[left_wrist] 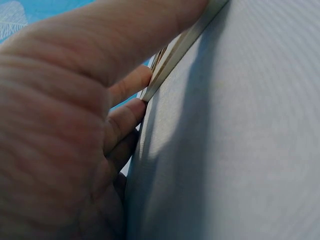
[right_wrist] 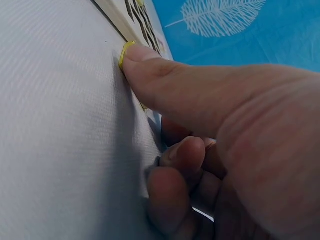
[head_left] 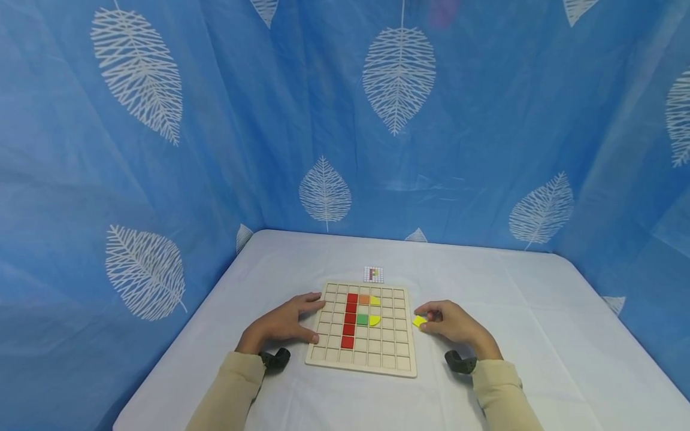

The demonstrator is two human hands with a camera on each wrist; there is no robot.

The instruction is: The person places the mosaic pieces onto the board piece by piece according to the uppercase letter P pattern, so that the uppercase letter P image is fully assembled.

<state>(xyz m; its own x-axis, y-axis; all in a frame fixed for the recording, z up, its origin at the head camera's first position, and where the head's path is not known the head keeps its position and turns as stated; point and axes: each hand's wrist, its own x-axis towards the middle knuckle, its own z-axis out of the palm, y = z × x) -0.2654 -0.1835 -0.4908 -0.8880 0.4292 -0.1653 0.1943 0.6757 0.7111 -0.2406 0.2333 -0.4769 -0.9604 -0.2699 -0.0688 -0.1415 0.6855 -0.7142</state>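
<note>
A wooden grid board lies on the table with a column of red square tiles. Right of the column are an orange tile, a green tile, an upper yellow tile and a lower, rounded yellow tile. My left hand rests against the board's left edge, thumb and fingers spread and fairly straight. Just off the board's right side, my right hand pinches a loose yellow tile. In the right wrist view the thumb covers much of this tile, hiding its full shape.
A small printed pattern card lies behind the board's far edge. White cloth covers the table. Blue curtains with white leaf prints hang around its back and sides.
</note>
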